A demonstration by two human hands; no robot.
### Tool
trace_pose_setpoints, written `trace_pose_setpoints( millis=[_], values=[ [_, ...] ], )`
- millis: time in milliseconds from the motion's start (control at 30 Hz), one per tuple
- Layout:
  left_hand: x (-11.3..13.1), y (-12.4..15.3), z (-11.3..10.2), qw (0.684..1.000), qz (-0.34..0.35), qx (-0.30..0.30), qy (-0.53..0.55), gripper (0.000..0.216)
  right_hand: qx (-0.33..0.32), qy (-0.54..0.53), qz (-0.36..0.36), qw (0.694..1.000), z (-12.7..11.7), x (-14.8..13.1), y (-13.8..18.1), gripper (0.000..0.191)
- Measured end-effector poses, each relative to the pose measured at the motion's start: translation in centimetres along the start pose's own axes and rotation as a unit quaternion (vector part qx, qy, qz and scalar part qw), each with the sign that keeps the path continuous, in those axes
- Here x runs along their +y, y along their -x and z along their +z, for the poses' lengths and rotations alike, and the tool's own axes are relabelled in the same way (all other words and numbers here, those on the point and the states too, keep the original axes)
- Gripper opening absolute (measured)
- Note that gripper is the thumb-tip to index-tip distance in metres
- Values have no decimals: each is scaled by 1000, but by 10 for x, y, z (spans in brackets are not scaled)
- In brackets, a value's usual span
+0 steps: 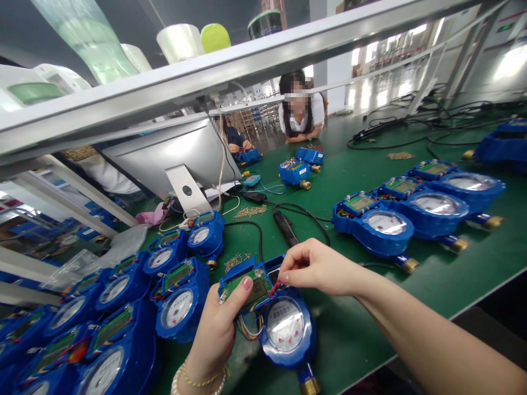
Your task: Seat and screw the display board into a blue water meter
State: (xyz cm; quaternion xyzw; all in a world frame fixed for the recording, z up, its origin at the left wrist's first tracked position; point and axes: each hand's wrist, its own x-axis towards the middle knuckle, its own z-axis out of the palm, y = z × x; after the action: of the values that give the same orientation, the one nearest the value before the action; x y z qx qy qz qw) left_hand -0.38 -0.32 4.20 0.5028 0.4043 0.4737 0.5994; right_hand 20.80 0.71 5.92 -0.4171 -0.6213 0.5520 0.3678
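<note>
Nearest to us is our left hand (222, 323), with bracelets (201, 382) on its wrist; it grips the green circuit board (259, 289) at the upper part of a blue meter (287, 326). Its thumb lies on the board, and the other fingers are hidden from us. Our right hand (310, 266) is closed at the fingertips and pinches a red wire (274, 287) just beside this board. The blue meter is close to the near edge of the green tabletop (341, 312), with its dial facing up and its brass end toward that edge; we cannot tell whether it rests fully on the surface.

Just behind it are a black corded tool (285, 227) and a small pile of screws (236, 262). Many similar meters (177, 307) crowd the left part of the tabletop. Toward the right, three more meters (385, 224) stand in a row along the near edge, their brass ends also pointing to it. Beyond the left group we see the back of a monitor (173, 153), under a shelf (222, 68). At the far edge a person (304, 123) leans on folded arms.
</note>
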Motion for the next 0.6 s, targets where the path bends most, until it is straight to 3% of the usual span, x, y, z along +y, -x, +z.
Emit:
trace_pose_setpoints(
  millis=[200,400,600],
  values=[
    [-6,-2,-8,999,20,5,-37,39,-2,31,-24,999,-2,8,-5,17],
    [5,-3,-8,990,6,-123,-73,44,0,85,-69,994,7,4,-8,18],
    [14,-2,-7,985,-17,-138,-103,40,-9,130,-122,984,14,-4,-12,15]
  ],
)
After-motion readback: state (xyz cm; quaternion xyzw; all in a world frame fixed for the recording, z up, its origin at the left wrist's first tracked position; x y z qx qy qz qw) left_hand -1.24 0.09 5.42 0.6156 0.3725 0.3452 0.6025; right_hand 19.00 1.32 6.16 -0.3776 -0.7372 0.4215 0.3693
